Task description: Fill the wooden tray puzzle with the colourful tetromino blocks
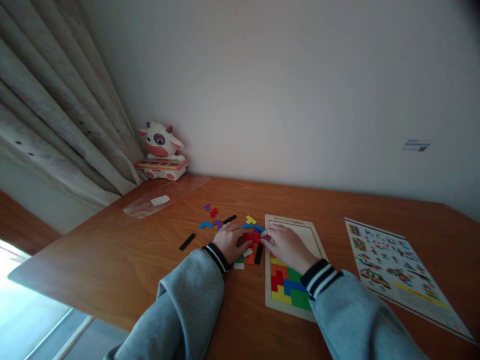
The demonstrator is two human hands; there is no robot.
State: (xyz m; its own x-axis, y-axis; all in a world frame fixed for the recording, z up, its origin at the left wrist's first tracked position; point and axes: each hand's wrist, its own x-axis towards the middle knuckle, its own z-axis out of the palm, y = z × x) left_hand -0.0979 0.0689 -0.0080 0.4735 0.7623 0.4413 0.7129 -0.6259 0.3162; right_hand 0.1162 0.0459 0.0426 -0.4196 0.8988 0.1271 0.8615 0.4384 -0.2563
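A small red puzzle piece lies between my two hands, above a pile of loose pieces. My left hand is closed, its thumb and forefinger at the red piece's left side. From the other side my right hand pinches the same piece with its fingertips, the wrist above the puzzle board. Red, blue, green, yellow and orange pieces fill the board's near part; its far part shows a pale base. Under and around my fingers are a black strip, an orange piece and a white piece, partly covered.
Loose yellow, light blue and red pieces lie beyond my left hand, with another black strip further left. A printed pattern sheet lies at right. Clear plastic bag and cow toy stand back left.
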